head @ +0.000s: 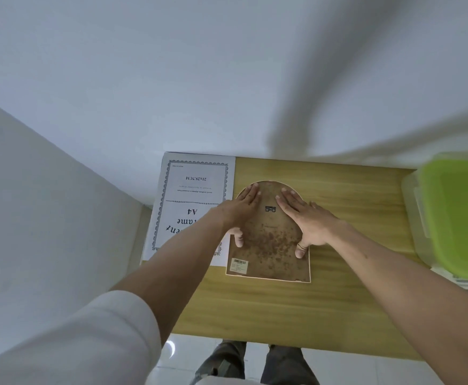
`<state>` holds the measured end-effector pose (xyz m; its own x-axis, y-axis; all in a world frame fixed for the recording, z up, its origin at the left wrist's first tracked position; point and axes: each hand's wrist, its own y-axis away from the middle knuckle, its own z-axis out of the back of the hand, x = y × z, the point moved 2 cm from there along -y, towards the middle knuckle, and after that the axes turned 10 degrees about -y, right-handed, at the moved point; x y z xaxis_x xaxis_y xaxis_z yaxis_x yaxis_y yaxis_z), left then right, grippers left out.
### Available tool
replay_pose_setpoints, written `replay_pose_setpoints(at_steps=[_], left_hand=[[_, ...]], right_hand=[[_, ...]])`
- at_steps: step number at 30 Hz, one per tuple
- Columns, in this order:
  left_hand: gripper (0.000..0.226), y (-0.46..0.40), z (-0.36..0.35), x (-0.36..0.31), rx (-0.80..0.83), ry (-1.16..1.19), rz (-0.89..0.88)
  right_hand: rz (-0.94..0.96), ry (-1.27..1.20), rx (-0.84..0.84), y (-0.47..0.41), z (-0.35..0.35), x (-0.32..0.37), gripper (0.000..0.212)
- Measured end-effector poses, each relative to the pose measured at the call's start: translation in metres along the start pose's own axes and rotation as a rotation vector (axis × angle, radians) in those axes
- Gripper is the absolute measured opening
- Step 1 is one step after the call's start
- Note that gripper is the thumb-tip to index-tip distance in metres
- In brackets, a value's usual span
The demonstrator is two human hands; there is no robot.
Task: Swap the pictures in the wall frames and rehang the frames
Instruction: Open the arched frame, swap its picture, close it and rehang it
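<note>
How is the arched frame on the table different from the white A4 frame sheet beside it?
The arched frame is brown and stained, with a rounded top; the A4 sheet is white, rectangular and printed. Both hands, left hand and right hand, press flat on the arched frame; the A4 sheet lies untouched, partly under it. Both lie flat on the wooden table.

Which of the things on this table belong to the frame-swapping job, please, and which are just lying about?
Job: arched frame, face down, under left hand and right hand; A4 frame insert sheet.
Lying about: green-lidded plastic box.
</note>
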<state>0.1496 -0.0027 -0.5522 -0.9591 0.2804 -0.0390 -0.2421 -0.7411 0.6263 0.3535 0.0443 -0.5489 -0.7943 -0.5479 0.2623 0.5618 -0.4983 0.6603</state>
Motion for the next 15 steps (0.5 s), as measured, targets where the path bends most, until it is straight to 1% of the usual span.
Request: replay_pose_setpoints(at_steps=[4,7,8,11,13,14,15], left_hand=[[0.141,0.009,-0.007,0.003,-0.076,0.073,-0.022],[0.119,0.025,-0.018,0.002,-0.274,0.151,0.029],[0.110,0.030,-0.025,0.001,-0.327,0.208,0.053],[0.071,0.044,-0.037,-0.010,-0.368,0.468,0.183],[0.064,0.053,-0.032,-0.020,-0.421,0.642,0.269],[0.055,0.056,-0.029,-0.022,-0.446,0.734,0.305],[0.039,0.059,-0.026,-0.023,-0.480,0.847,0.354]], right_hand=[[-0.012,0.017,-0.059,0.005,-0.007,0.003,0.153],[-0.054,-0.065,-0.142,0.016,-0.013,0.006,0.143],[-0.083,-0.118,-0.169,0.022,-0.016,0.008,0.139],[-0.206,-0.366,-0.252,0.037,-0.032,0.010,0.121],[-0.262,-0.530,-0.320,0.045,-0.045,0.014,0.108],[-0.285,-0.613,-0.350,0.046,-0.052,0.016,0.101],[-0.303,-0.713,-0.386,0.047,-0.055,0.020,0.093]])
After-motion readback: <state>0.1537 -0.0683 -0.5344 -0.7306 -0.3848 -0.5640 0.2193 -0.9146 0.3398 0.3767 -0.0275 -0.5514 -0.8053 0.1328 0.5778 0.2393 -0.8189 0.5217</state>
